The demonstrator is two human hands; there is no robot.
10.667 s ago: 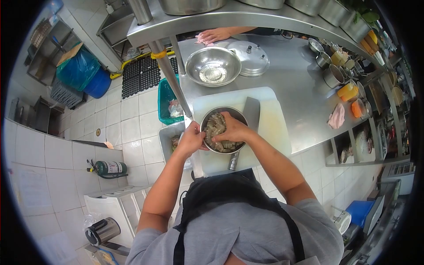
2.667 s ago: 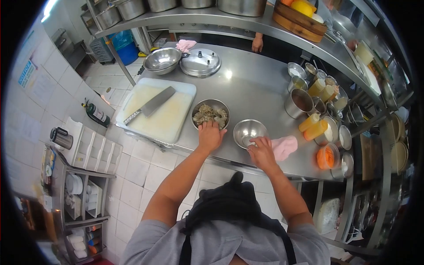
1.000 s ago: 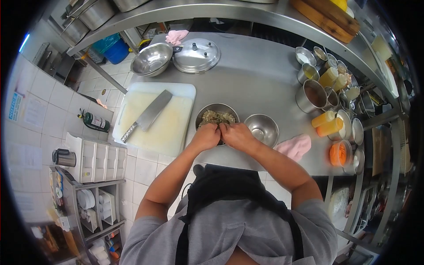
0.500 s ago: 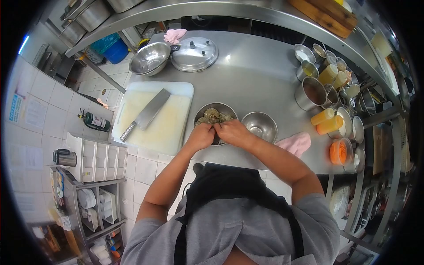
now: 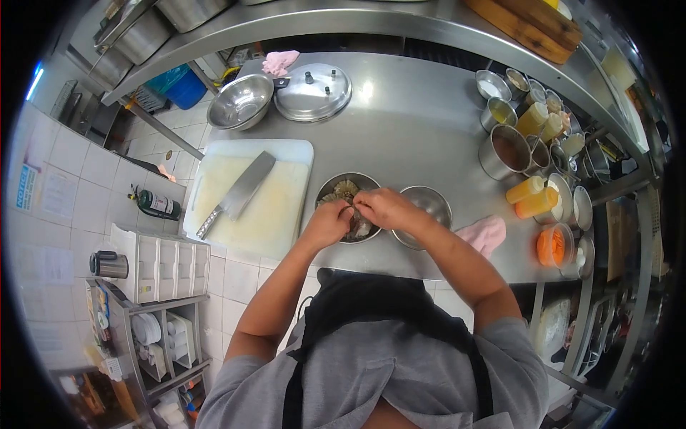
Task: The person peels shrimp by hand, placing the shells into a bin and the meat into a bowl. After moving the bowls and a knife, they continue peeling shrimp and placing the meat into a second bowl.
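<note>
Left hand (image 5: 333,223): fingers curled over a steel bowl (image 5: 370,182); cannot tell whether they clasp anything.
Right hand (image 5: 384,209): fingertips beside the left's; grip likewise hidden.
Shrimp (image 5: 346,189): inside that bowl, near counter edge.
Empty-looking bowl (image 5: 432,202): to the right.
Cleaver (image 5: 251,184): left, on cutting board (image 5: 280,209).

White-tiled wall (image 5: 91,204) — pale tiled floor (image 5: 241,279) — steel overhead shelf (image 5: 321,23).
</note>
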